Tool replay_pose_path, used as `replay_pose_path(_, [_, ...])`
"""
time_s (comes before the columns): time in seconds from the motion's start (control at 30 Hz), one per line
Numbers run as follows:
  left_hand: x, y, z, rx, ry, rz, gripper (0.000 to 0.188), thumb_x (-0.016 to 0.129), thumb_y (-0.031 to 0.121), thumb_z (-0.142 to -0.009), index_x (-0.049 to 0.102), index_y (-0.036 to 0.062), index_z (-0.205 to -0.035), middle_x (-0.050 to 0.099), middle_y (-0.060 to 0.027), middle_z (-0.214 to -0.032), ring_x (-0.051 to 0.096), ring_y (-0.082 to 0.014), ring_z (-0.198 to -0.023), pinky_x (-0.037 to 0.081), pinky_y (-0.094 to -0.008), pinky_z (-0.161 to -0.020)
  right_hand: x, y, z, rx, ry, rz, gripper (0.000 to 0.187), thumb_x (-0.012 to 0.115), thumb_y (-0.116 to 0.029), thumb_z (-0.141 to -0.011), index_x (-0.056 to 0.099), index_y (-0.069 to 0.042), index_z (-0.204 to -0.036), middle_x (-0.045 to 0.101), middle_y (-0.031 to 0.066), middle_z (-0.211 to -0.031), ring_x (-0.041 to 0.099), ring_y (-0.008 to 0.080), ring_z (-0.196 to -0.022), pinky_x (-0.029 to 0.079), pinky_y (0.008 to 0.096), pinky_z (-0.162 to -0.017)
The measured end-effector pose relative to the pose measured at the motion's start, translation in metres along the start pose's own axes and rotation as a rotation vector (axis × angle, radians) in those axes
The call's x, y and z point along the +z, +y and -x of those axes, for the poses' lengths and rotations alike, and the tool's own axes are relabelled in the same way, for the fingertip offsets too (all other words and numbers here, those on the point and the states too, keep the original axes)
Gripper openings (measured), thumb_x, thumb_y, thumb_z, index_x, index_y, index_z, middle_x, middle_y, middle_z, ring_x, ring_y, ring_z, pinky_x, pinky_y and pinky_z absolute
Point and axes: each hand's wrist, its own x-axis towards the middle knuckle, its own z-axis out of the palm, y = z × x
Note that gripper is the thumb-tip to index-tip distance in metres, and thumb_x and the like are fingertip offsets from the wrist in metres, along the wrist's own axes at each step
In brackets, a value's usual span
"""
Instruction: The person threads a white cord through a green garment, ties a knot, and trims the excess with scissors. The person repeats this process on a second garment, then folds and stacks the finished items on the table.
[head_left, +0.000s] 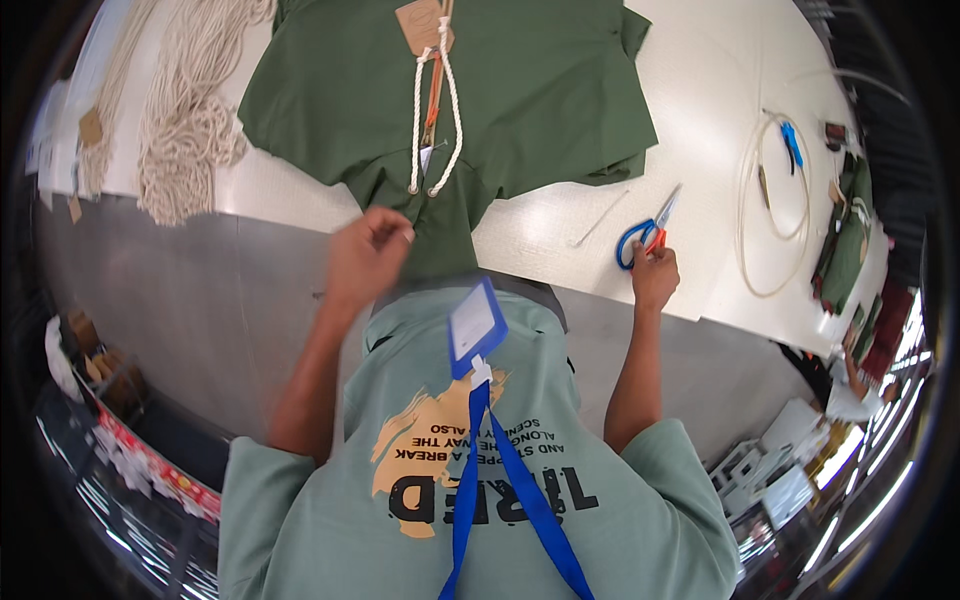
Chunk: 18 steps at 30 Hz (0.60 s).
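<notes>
A dark green garment (pixel 560 110) is spread over the table before me, one narrow part hanging past the near edge. White cord (pixel 455 100) loops down its front through two eyelets, near a brown tag (pixel 424 27). My left hand (pixel 370 258) is beside that hanging part, fingers curled into a pinch and slightly blurred; whatever they hold, if anything, is hidden. To the right, my right hand (pixel 655 277) grips the handle of a pair of scissors (pixel 651 232) with blue and orange loops, blades pointing away from me over the tabletop.
A white table (pixel 700 120) carries bundles of off-white cord (pixel 185 130) at left. On the right lie a coiled pale tube (pixel 742 230), a blue-handled tool (pixel 791 147) and folded green garments (pixel 850 245). A thin pale strip (pixel 600 217) rests near the scissors.
</notes>
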Motion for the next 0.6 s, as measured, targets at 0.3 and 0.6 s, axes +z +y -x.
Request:
replay_pose_path(0.3, [0.074, -0.052, 0.053, 0.05, 0.467, -0.548, 0.043, 0.075, 0.01, -0.081, 0.059, 0.0011, -0.119, 0.064, -0.0155, -0.097, 0.063, -0.0322, -0.087, 0.051, -0.0403, -0.075, -0.021, -0.111, -0.004, -0.618, -0.084, -0.655, 0.011, 0.07, -0.01, -0.091, 0.068, 0.001, -0.092, 0.067, 0.0094, -0.082, 0.06, 0.0153, -0.071, 0.051, 0.0288, -0.068])
replay_pose_path(0.6, [0.084, -0.075, 0.086, -0.127, 0.123, 0.013, 0.028, 0.072, 0.017, -0.082, 0.062, -0.0029, -0.1, 0.06, -0.0146, -0.074, 0.057, -0.0248, -0.068, 0.047, -0.0386, -0.066, 0.032, -0.354, 0.008, -1.24, -0.192, -0.431, 0.02, 0.064, -0.014, -0.089, 0.074, -0.014, -0.106, 0.067, 0.0112, -0.102, 0.068, 0.0298, -0.091, 0.054, 0.0394, -0.078])
